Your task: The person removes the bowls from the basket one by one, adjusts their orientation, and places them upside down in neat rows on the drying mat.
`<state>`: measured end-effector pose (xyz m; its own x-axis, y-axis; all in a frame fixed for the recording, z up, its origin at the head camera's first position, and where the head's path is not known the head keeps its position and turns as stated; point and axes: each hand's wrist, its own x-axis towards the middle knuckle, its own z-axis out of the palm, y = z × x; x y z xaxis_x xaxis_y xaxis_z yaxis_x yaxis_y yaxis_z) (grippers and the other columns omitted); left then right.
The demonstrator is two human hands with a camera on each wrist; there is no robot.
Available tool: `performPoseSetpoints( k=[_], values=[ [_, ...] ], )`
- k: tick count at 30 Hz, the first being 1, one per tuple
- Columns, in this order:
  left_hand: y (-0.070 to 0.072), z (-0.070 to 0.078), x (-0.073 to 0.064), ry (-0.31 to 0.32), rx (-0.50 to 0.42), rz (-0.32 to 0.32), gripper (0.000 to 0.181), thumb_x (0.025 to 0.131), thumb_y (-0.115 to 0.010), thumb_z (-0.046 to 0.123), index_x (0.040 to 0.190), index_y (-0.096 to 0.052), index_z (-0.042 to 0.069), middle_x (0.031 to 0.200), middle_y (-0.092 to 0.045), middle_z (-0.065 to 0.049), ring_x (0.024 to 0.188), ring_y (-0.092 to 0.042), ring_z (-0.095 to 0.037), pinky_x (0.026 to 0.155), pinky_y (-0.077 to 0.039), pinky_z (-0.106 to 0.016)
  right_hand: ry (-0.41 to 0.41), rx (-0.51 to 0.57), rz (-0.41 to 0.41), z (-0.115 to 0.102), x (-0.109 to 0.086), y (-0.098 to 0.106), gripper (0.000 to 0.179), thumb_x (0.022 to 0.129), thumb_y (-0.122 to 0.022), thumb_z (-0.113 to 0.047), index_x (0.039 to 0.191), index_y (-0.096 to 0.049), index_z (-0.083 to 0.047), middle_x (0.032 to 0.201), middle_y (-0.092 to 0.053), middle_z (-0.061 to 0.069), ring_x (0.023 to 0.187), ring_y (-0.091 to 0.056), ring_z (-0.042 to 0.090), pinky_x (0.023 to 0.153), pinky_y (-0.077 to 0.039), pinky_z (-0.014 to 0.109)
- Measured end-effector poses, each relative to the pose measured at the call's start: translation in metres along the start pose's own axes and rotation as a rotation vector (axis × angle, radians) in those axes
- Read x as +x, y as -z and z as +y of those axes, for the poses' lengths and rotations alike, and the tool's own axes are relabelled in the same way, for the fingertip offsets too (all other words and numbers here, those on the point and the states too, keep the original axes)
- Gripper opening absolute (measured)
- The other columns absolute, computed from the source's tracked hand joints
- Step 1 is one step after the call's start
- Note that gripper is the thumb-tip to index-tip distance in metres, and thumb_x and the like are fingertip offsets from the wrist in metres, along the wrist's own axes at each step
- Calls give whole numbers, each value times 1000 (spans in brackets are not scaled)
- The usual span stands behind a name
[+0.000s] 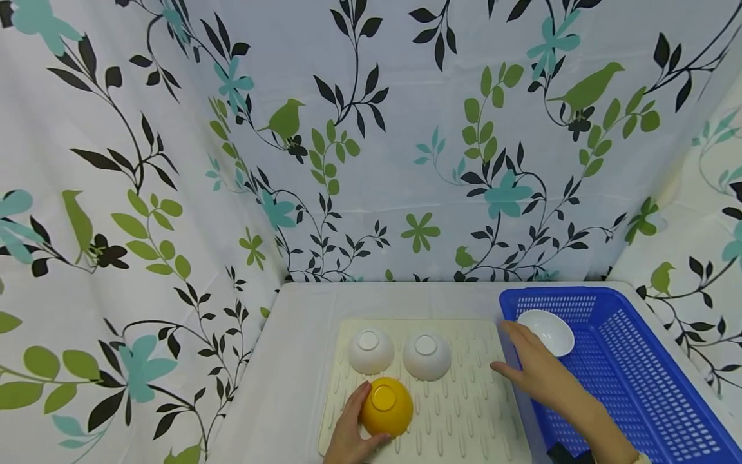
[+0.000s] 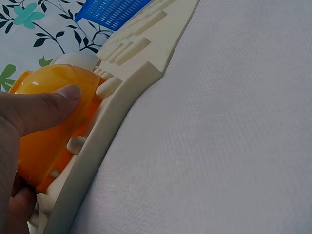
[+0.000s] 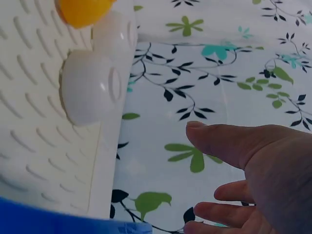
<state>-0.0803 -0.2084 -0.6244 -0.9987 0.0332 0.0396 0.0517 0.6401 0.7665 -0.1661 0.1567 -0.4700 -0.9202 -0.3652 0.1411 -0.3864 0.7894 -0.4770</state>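
Observation:
An upside-down yellow bowl sits on the cream drying mat, and my left hand grips it from the left, thumb at its near side. In the left wrist view the thumb lies across the orange-looking wall of this bowl. Behind it, two white bowls, one on the left and one on the right, stand upside down side by side. My right hand is held over the left rim of the blue basket, fingers extended and thumb apart, holding nothing. Another white bowl lies inside that basket, just beyond this hand.
The basket fills the right side of the white table, beside the mat's right edge. A patterned curtain with leaves and birds hangs behind the table and along both sides. Rows of raised ridges cover the mat.

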Motion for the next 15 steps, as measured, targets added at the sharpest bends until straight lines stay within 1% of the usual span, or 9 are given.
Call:
performPoseSetpoints(
  k=[4,8,15],
  values=[
    [0,-1,0,-6,2,1,98,77,-82,53,153,-36,10,158,-41,-13,142,-45,-35,116,-38,-56,-10,-24,-6,24,5,9,85,86,-79,-27,147,-34,12,148,-38,37,135,-35,57,109,-35,74],
    [-1,-2,0,-10,8,-2,98,78,-81,54,153,-36,10,158,-41,-13,142,-45,-36,116,-38,-56,-21,-54,-9,48,9,12,88,85,-79,-27,144,-32,17,145,-36,42,131,-35,61,105,-35,76],
    [1,1,-1,14,-8,-14,98,78,-80,55,154,-35,11,159,-40,-13,143,-43,-37,116,-37,-57,-91,-67,-17,73,18,15,91,83,-80,-29,142,-31,20,141,-35,47,125,-33,67,100,-33,83]
  ],
)
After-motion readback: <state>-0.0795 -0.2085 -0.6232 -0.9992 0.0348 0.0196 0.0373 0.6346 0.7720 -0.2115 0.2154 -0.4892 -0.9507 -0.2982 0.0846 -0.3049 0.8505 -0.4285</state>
